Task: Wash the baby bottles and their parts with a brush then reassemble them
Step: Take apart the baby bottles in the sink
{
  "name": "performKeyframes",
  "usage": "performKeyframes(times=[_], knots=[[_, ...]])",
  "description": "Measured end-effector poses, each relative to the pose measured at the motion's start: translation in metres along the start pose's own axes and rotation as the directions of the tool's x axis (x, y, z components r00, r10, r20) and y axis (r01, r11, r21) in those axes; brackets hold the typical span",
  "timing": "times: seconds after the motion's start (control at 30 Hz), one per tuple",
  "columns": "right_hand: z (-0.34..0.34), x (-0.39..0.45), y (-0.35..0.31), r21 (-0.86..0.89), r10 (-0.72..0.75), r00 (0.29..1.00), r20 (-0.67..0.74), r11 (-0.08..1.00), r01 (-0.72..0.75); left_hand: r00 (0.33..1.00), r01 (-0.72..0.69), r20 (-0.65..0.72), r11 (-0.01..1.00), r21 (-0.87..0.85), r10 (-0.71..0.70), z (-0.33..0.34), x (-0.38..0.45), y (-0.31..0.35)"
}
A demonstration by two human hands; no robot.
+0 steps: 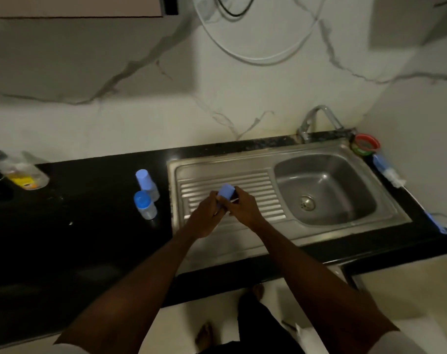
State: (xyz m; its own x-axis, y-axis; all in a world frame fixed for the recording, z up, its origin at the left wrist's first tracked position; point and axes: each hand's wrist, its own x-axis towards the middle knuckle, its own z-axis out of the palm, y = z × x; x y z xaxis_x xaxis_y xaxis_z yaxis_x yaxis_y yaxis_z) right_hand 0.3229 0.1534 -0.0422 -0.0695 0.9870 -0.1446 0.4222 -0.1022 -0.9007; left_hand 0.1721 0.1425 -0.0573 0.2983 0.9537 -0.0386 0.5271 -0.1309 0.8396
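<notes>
Over the ribbed drainboard of the steel sink (242, 178), both my hands hold one baby bottle with a pale blue cap (226, 191). My left hand (207, 217) grips its lower body, which is mostly hidden. My right hand (242, 208) curls round the bottle just below the cap. Two more baby bottles stand on the black counter left of the sink: one with a tall blue cap (147, 184) behind, one with a round blue lid (145, 205) in front. A blue-handled bottle brush (391, 175) lies on the counter right of the basin.
The tap (317, 118) rises behind the basin (324, 187). A red and green ring-shaped object (365, 145) sits at the sink's back right corner. A clear plastic bottle with a yellow label (20, 172) lies at the counter's far left. My bare feet show below the counter edge.
</notes>
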Motion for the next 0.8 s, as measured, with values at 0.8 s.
performKeyframes(times=[0.8], knots=[[-0.159, 0.105, 0.114, 0.181, 0.212, 0.975, 0.068, 0.958, -0.221, 0.985, 0.175, -0.002, 0.983, -0.053, -0.175, 0.135, 0.162, 0.039]])
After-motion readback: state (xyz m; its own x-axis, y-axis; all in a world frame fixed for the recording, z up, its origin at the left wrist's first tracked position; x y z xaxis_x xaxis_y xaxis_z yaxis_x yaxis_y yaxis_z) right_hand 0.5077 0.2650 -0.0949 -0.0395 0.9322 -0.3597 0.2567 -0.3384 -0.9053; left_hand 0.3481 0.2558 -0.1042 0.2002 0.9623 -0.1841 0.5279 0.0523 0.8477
